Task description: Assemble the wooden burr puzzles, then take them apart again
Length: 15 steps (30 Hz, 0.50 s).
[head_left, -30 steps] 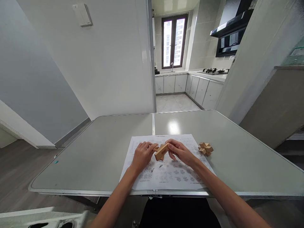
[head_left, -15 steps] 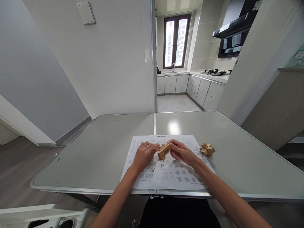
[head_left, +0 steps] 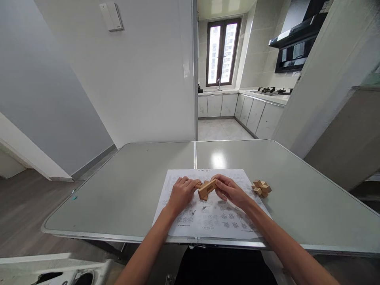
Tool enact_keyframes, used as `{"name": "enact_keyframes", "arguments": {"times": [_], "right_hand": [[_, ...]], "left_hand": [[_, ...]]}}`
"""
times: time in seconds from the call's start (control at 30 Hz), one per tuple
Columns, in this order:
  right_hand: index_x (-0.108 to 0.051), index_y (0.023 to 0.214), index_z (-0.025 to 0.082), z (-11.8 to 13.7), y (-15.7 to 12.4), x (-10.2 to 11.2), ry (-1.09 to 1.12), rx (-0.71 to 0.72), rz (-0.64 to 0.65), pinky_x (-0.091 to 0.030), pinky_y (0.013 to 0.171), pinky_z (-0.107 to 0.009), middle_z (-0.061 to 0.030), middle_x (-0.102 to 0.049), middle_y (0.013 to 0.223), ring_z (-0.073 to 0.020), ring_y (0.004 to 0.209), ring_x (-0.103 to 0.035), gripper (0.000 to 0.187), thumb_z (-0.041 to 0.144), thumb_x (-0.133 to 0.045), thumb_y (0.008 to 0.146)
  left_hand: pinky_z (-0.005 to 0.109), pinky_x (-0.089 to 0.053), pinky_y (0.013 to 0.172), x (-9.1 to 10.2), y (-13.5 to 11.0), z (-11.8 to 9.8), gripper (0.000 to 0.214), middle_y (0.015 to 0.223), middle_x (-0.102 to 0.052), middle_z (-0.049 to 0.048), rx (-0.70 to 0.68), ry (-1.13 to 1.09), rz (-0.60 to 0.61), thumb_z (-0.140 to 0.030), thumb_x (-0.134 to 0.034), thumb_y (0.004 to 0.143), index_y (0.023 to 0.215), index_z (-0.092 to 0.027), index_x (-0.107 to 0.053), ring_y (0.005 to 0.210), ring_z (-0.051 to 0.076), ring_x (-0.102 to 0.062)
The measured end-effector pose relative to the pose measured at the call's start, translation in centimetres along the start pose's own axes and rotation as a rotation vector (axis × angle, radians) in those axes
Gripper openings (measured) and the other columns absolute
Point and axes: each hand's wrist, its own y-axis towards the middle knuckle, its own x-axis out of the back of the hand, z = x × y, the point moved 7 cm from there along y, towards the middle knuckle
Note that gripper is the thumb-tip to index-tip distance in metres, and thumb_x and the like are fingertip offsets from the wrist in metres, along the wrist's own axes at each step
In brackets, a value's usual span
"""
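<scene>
Over the printed sheet (head_left: 204, 228), my two hands hold wooden puzzle pieces close together. My right hand (head_left: 230, 190) pinches the right end of a slotted wooden block (head_left: 207, 189), which slants up to the right with its slot facing me. My left hand (head_left: 182, 194) is closed on a thin wooden piece (head_left: 198, 185) that points at the block's left side. Behind and under the block, part of another wooden piece shows. Whether these pieces interlock or merely touch, I cannot tell. Fingers hide much of the thin piece.
An assembled wooden burr puzzle (head_left: 261, 189) stands on the table just right of the sheet. The light grey folding table (head_left: 118, 198) has a metal rim and a centre seam. A white container (head_left: 53, 267) is below its left front edge.
The slotted block has turned slightly, so its slot shows more plainly. Both hands keep their grips. The whole view has shifted a little.
</scene>
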Motion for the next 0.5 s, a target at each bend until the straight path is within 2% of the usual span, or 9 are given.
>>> {"name": "enact_keyframes", "arguments": {"times": [0.17,0.37,0.5], "right_hand": [[-0.065,0.106,0.021,-0.32,-0.06,-0.06,0.002,-0.022,0.039,-0.029,0.041,-0.022,0.0052,-0.06,0.07,-0.0034,0.039,-0.037,0.034,0.054,-0.067,0.098],[-0.067,0.106,0.02,-0.14,0.04,0.05,-0.002,-0.007,0.008,-0.033,0.044,-0.022,0.0038,-0.061,0.075,-0.0042,0.043,-0.041,0.034,0.052,-0.069,0.097],[-0.066,0.103,0.02,-0.22,-0.01,0.19,0.01,-0.008,-0.002,-0.031,0.043,-0.022,0.0051,-0.059,0.071,-0.0043,0.042,-0.04,0.033,0.052,-0.072,0.095]], "left_hand": [[0.038,-0.046,0.076,-0.22,-0.1,-0.02,0.023,0.095,-0.079,0.0036,-0.009,-0.003,-0.007,-0.024,-0.045,0.11,0.119,-0.023,-0.065,0.086,0.024,-0.064],[0.038,-0.047,0.076,-0.34,-0.06,0.09,0.021,0.097,-0.079,0.0043,0.006,-0.004,-0.005,-0.021,-0.048,0.108,0.119,-0.023,-0.065,0.087,0.025,-0.064],[0.039,-0.047,0.076,-0.27,-0.1,0.15,0.024,0.097,-0.079,0.0056,0.014,-0.006,0.011,-0.019,-0.047,0.105,0.12,-0.023,-0.066,0.088,0.025,-0.064]]}}
